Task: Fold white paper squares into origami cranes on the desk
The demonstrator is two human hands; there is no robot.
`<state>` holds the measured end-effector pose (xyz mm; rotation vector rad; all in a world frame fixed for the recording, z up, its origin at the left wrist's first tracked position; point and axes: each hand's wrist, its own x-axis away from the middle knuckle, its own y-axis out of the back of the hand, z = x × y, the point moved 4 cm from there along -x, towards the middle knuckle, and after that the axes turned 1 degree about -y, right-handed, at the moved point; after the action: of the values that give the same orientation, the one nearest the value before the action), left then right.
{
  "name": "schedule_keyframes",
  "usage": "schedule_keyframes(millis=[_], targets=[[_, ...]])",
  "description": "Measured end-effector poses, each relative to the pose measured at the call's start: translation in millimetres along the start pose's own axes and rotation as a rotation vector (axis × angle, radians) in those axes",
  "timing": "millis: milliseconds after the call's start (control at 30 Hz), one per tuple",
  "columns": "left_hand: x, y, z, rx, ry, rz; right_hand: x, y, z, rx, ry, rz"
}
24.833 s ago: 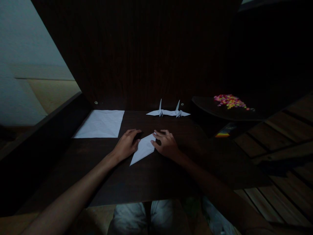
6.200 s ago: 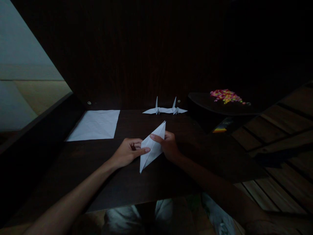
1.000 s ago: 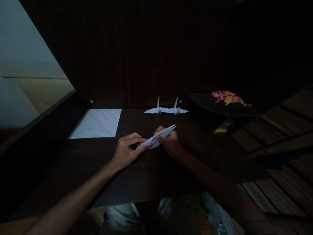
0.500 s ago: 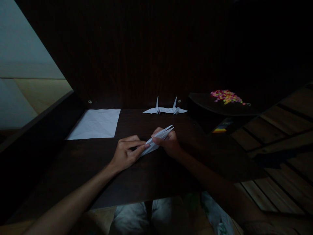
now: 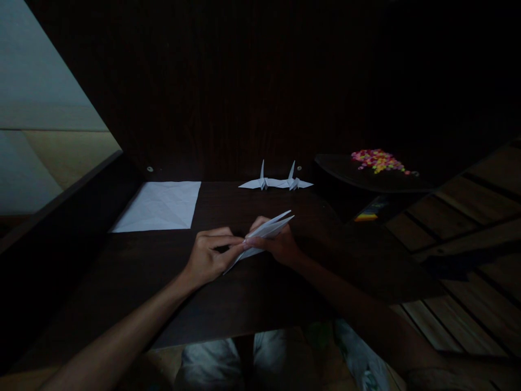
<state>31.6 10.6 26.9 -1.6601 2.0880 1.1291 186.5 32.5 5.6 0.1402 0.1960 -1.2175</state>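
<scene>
A folded white paper [image 5: 268,229] with long pointed flaps is held between both hands over the dark table. My left hand [image 5: 209,252] pinches its lower left part between thumb and fingers. My right hand [image 5: 283,244] grips it from the right, thumb lying across the near face and fingers behind. Two slim points stick out to the upper right, a little apart, and another tip shows below my left thumb. Beyond my hands, two white paper cranes [image 5: 277,184] stand side by side, their wings meeting.
A creased white paper sheet [image 5: 158,206] lies flat at the left of the table [image 5: 195,315]. On a raised dark shelf [image 5: 337,168] at the right sits a heap of small colourful pieces [image 5: 380,161]. A low side wall [image 5: 61,201] borders the left.
The folded paper has shifted slightly right, and its two points stand wider apart. My right thumb has slid down-left, close to my left fingertips. The lower tip now shows below my left thumb.
</scene>
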Motion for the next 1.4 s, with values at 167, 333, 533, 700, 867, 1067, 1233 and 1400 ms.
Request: schedule_keyframes(millis=[167, 333, 533, 700, 867, 1067, 1233, 1400], targets=[[0, 1, 1, -0.026, -0.021, -0.009, 0, 1, -1, -0.003, -0.002, -0.051], [-1, 0, 3, -0.026, 0.01, 0.022, 2, 0, -1, 0.011, -0.02, -0.061], [-4, 5, 7, -0.008, 0.166, -0.051, 0, 5, -13, -0.014, -0.113, -0.158], [-3, 9, 19, 0.147, 0.365, -0.142, -6, 8, -13, -0.058, -0.053, -0.14], [-1, 6, 26, 0.244, 0.449, -0.152, -7, 6, -15, -0.021, -0.074, -0.163], [0, 6, 16, -0.067, 0.257, -0.15, -6, 3, -15, 0.005, -0.066, -0.259], [0, 7, 14, -0.192, 0.214, -0.149, -2, -2, -15, 0.045, -0.036, -0.232], [1, 6, 14, -0.234, 0.15, -0.149, 0, -8, -16, 0.044, -0.058, -0.135]])
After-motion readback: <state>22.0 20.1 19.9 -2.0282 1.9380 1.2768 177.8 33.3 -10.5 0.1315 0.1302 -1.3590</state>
